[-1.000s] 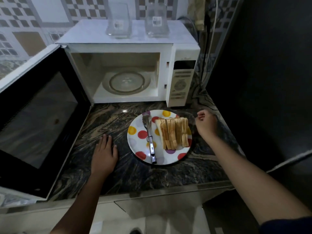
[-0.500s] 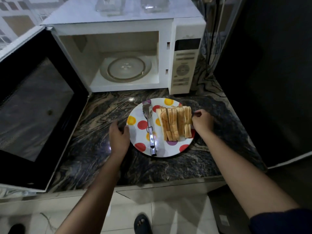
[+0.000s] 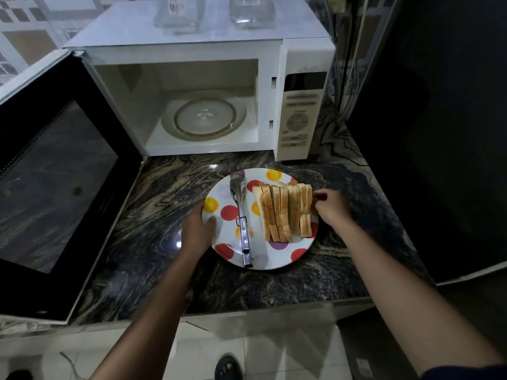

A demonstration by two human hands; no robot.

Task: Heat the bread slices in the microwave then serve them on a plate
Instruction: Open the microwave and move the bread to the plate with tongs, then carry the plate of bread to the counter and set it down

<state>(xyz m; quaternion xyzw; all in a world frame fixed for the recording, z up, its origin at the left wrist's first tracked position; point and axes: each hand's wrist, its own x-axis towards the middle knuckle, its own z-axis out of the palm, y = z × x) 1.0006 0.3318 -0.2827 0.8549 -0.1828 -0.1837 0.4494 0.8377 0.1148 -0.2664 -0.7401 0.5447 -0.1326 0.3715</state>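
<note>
A sandalled foot (image 3: 227, 367) is cut off by the bottom edge. On the marbled countertop (image 3: 164, 209) sits the spotted plate (image 3: 277, 259), carrying the bread slices (image 3: 282, 212) stood on edge and metal tongs (image 3: 242, 223). The left hand (image 3: 196, 229) grips the plate's left rim, thumb on top, fingers hidden beneath. The right hand (image 3: 332, 205) curls round the right rim beside the end slice, covering it, fingertips unseen. Beyond, the microwave (image 3: 175, 53) stands with its door (image 3: 55, 182) open, showing the glass turntable (image 3: 204, 119). Two clear jars (image 3: 175, 9) on top are cropped.
</note>
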